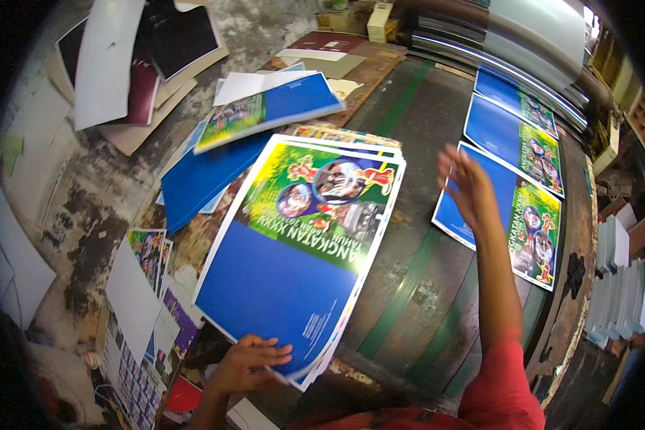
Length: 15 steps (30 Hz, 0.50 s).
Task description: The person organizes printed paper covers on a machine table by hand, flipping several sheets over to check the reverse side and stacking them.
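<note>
My left hand (pixel 251 364) is at the near corner of a stack of printed cover sheets (pixel 265 287), its fingers over the top sheet's edge and closed on it; the thumb is mostly hidden. The top sheet is blue at the near end, with green and yellow and round photos at the far end. My right hand (pixel 469 188) is open, fingers spread, over the left edge of a similar printed sheet (pixel 489 198) lying on the machine's feed bed. It holds nothing, and I cannot tell whether it touches that sheet.
Two more printed sheets (pixel 517 143) overlap in a row toward the metal rollers (pixel 494 64). Left of the stack lie a tilted pile of covers (pixel 272 107) and blue sheets (pixel 211 175). Paper piles (pixel 620 287) stand at the right; dark and white boards (pixel 111 64) lie far left.
</note>
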{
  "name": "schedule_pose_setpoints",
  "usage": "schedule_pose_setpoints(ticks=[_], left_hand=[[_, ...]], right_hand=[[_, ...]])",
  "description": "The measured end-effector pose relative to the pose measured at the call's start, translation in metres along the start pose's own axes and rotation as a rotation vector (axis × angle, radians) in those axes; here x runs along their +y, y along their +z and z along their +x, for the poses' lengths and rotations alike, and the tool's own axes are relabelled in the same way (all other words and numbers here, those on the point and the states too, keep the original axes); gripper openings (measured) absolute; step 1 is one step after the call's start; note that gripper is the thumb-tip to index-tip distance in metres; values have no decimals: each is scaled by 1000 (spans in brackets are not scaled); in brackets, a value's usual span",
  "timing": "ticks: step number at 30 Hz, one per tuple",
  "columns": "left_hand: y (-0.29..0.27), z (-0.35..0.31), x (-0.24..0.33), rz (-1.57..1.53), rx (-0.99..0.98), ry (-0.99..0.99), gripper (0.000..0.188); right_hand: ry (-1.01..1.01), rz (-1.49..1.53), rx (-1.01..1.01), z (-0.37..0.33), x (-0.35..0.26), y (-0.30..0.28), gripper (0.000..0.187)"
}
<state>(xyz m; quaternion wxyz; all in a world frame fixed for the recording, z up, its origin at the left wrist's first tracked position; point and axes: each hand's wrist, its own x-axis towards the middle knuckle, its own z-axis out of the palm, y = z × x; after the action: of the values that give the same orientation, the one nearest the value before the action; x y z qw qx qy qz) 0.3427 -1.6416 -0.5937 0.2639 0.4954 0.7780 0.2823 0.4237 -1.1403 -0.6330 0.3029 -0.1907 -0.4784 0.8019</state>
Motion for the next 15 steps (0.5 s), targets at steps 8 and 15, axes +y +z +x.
schedule_pose_setpoints(ticks=[8,15], left_hand=[[43,-9,1,-231,866,152,16],[63,-4,49,396,258,528,52]], right_hand=[[340,87,-122,-271,47,14,60],[370,70,139,-336,58,32,39]])
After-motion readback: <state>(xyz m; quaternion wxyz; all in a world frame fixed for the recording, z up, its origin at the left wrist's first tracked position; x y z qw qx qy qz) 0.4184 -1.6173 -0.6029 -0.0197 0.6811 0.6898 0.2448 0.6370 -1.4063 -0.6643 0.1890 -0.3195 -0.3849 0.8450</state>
